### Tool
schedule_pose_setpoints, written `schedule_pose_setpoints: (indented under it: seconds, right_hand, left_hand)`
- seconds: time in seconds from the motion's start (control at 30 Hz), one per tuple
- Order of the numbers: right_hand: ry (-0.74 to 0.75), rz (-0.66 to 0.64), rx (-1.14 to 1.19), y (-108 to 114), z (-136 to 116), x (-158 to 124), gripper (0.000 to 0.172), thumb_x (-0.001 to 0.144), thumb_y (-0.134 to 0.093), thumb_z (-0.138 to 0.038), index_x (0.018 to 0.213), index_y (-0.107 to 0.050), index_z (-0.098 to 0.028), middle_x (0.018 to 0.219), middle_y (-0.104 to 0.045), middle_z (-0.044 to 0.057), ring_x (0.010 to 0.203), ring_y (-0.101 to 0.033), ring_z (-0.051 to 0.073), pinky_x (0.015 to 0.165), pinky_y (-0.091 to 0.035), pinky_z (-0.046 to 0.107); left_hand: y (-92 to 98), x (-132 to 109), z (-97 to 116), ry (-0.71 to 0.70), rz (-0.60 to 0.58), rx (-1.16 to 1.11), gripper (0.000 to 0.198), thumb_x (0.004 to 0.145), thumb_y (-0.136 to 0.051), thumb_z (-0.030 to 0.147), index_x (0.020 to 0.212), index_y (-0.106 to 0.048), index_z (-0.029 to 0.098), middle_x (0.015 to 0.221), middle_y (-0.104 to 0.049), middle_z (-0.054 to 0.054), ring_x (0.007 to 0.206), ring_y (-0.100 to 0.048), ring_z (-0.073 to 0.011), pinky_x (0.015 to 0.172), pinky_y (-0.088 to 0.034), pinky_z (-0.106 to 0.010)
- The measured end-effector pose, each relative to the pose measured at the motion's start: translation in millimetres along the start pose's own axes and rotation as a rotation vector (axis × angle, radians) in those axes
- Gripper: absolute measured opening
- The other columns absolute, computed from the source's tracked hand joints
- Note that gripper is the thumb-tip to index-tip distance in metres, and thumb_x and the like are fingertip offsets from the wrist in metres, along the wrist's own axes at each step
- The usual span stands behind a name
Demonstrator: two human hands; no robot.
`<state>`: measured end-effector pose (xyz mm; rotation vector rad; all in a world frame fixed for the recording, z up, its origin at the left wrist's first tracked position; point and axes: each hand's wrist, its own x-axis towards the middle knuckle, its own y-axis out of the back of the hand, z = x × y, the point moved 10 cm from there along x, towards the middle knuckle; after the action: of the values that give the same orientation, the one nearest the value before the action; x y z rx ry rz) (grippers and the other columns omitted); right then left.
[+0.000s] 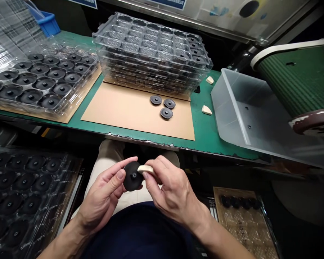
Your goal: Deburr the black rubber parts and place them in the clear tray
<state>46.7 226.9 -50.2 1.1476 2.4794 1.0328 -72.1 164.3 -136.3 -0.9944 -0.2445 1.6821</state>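
Observation:
A round black part (130, 182) with a small raised centre is held over my lap by my left hand (104, 192), thumb on its face and fingers behind it. Pinched between the thumb and fingers of my right hand (172, 187) is a small cream-coloured block (145, 168), its tip at the upper right edge of the black part. Beyond my hands, three similar black parts, one of them nearest the front (166, 113), lie on a brown cardboard sheet (118, 108).
Stacked clear trays (151, 72) stand behind the cardboard. Trays of black parts lie left (40, 84) and lower left (18, 187). Cream blocks (206, 110) sit by a grey bin (232, 118) under a green belt (299, 79). Another tray (243, 219) is lower right.

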Motion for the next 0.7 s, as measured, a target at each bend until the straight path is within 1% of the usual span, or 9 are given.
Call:
schedule_pose_setpoints:
  seconds: [0.1, 0.23, 0.27, 0.37, 0.4, 0.5, 0.53, 0.63, 0.7]
  right_hand:
    - [0.008, -0.078, 0.071, -9.0, -0.3, 2.4, 0.012, 0.101, -0.052, -0.02, 0.091, -0.059, -0.019, 0.078, -0.051, -0.001, 0.068, -0.046, 0.014, 0.065, -0.035, 0.029]
    - [0.012, 0.035, 0.0, 3.2, 1.0, 5.4, 0.012, 0.102, -0.051, -0.021, 0.1, -0.063, -0.019, 0.087, -0.055, 0.002, 0.073, -0.048, 0.015, 0.067, -0.036, 0.03]
    - [0.007, 0.041, -0.003, 4.2, 1.6, 5.5, 0.012, 0.102, -0.051, -0.021, 0.1, -0.063, -0.019, 0.087, -0.055, 0.002, 0.073, -0.048, 0.015, 0.067, -0.036, 0.03]
    - [-0.019, -0.062, 0.059, -5.4, 3.0, 4.4, 0.011, 0.1, -0.054, -0.021, 0.092, -0.062, -0.019, 0.079, -0.055, 0.0, 0.068, -0.047, 0.014, 0.065, -0.035, 0.03]
    - [-0.029, -0.07, 0.068, -6.5, 3.4, 3.7, 0.011, 0.099, -0.054, -0.021, 0.092, -0.062, -0.019, 0.079, -0.057, 0.0, 0.068, -0.048, 0.014, 0.066, -0.035, 0.03]
    - [-0.058, 0.015, 0.044, 0.3, 5.1, 1.8, 0.011, 0.099, -0.054, -0.022, 0.094, -0.063, -0.019, 0.086, -0.061, 0.002, 0.072, -0.051, 0.015, 0.067, -0.036, 0.03]
    - [-0.071, 0.015, 0.059, 0.0, 5.8, 1.2, 0.011, 0.099, -0.053, -0.022, 0.093, -0.062, -0.019, 0.085, -0.061, 0.002, 0.071, -0.051, 0.014, 0.066, -0.036, 0.029]
    - [-0.091, -0.107, 0.162, -12.0, 6.2, -0.1, 0.012, 0.099, -0.053, -0.021, 0.09, -0.061, -0.02, 0.075, -0.057, -0.001, 0.064, -0.048, 0.013, 0.061, -0.034, 0.028]
    - [-0.066, -0.096, 0.142, -9.8, 5.2, 1.4, 0.011, 0.099, -0.053, -0.021, 0.091, -0.061, -0.02, 0.077, -0.057, -0.001, 0.065, -0.048, 0.013, 0.062, -0.034, 0.028]
  left_hand:
    - [2.8, 0.4, 2.9, -0.025, 0.019, -0.007, 0.039, 0.097, -0.067, 0.034, 0.133, -0.069, 0.02, 0.124, -0.073, -0.011, 0.118, -0.066, -0.0249, 0.1, -0.055, -0.029]
    - [1.1, 0.3, -0.6, 0.017, -0.012, -0.009, 0.04, 0.097, -0.067, 0.035, 0.134, -0.068, 0.02, 0.126, -0.072, -0.012, 0.117, -0.067, -0.028, 0.1, -0.057, -0.035]
    - [0.9, 0.4, -0.4, 0.017, -0.015, -0.01, 0.04, 0.097, -0.067, 0.035, 0.134, -0.068, 0.02, 0.126, -0.072, -0.012, 0.118, -0.067, -0.0279, 0.1, -0.057, -0.035]
    - [2.0, 0.7, 2.9, -0.015, 0.004, -0.022, 0.038, 0.097, -0.069, 0.033, 0.133, -0.069, 0.022, 0.125, -0.073, -0.01, 0.123, -0.064, -0.0247, 0.103, -0.054, -0.029]
    - [2.0, 0.9, 3.8, -0.024, 0.008, -0.024, 0.038, 0.096, -0.069, 0.032, 0.133, -0.069, 0.022, 0.126, -0.073, -0.009, 0.125, -0.063, -0.0239, 0.103, -0.053, -0.027]
    - [0.1, 1.4, 4.1, -0.023, 0.004, -0.014, 0.039, 0.094, -0.072, 0.031, 0.132, -0.069, 0.023, 0.128, -0.072, -0.009, 0.124, -0.064, -0.024, 0.102, -0.054, -0.027]
    - [-0.4, 1.5, 4.0, -0.021, 0.002, -0.01, 0.04, 0.093, -0.073, 0.031, 0.133, -0.069, 0.023, 0.128, -0.072, -0.009, 0.123, -0.064, -0.0244, 0.101, -0.054, -0.028]
    - [-0.3, 1.7, 4.4, -0.016, -0.003, -0.012, 0.04, 0.094, -0.072, 0.033, 0.133, -0.07, 0.023, 0.122, -0.074, -0.01, 0.121, -0.065, -0.0248, 0.101, -0.054, -0.028]
    - [-1.3, 1.6, 3.5, -0.003, -0.026, -0.006, 0.038, 0.095, -0.07, 0.034, 0.132, -0.071, 0.022, 0.12, -0.075, -0.01, 0.116, -0.068, -0.0237, 0.099, -0.055, -0.028]
